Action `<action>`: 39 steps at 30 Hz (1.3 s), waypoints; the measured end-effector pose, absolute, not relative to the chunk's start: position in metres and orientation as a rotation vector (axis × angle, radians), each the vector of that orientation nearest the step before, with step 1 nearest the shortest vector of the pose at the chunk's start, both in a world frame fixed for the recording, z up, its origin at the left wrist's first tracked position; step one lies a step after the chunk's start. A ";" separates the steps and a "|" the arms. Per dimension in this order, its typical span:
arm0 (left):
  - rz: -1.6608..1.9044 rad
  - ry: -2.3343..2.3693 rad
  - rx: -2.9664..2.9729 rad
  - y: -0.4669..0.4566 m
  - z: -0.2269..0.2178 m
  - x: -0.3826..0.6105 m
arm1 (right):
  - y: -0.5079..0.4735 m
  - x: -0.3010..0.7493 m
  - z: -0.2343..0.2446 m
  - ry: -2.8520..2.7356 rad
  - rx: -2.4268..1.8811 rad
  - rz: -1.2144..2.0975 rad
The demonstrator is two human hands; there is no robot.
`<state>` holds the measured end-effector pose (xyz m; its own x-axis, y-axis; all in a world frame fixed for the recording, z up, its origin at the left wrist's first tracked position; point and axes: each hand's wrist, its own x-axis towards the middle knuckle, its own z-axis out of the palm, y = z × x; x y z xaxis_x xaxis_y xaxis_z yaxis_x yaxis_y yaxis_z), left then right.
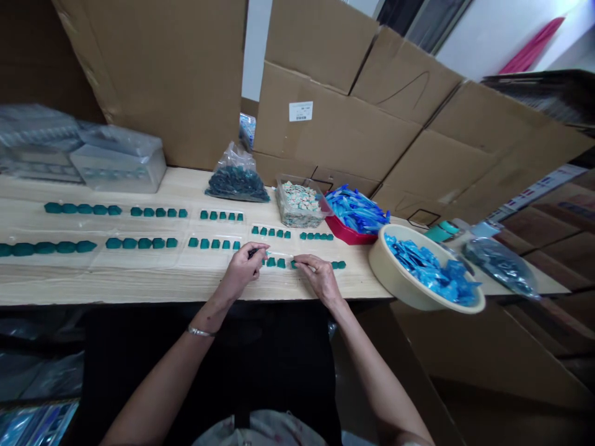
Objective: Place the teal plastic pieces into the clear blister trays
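Note:
Two rows of small teal-green blocks (142, 243) lie in short groups on clear strips along the wooden table. My left hand (242, 267) is curled closed over the near row, with something small and dark (253, 253) between thumb and fingers; its kind is unclear. To its right, my right hand (320, 277) has thumb and fingertips pinched together at the same row, touching or just above a teal block (294, 264). Whatever those fingertips hold is too small to make out. More teal blocks (276, 262) sit between the two hands.
Behind the rows stand a plastic bag of dark pieces (237, 181) and a clear tub of pale pieces (301, 201). Rightward are a red tray of blue packets (356, 214) and a cream basin (385, 266). Clear boxes (123, 164) stand left; cardboard (334, 130) walls the back.

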<state>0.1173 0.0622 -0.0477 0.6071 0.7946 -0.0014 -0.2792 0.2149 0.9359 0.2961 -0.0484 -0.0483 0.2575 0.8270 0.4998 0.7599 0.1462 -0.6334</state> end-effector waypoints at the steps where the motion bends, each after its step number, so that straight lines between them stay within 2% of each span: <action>1: 0.788 0.533 1.087 0.062 -0.046 0.117 | -0.047 0.296 -0.052 -1.517 -1.616 0.061; 15: 0.669 0.406 0.785 0.065 -0.042 0.112 | -0.034 0.289 -0.067 -1.736 -1.675 -0.141; 22: 0.564 0.257 0.348 0.059 -0.043 0.119 | -0.047 0.283 -0.060 -1.600 -1.652 -0.118; 29: 0.589 0.217 0.142 0.059 -0.048 0.124 | -0.050 0.217 -0.028 -1.538 -1.461 0.183; 35: 0.605 0.266 0.087 0.061 -0.047 0.123 | -0.035 0.194 -0.037 -1.499 -1.395 0.261; 39: 0.738 0.264 0.080 0.067 -0.045 0.122 | -0.030 0.200 -0.041 -1.196 -1.334 0.511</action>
<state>0.1221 0.0673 -0.0451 0.7084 0.6740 -0.2097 -0.6538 0.7385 0.1648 0.1996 -0.0303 -0.0411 0.3721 0.8548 0.3618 0.3299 0.2426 -0.9123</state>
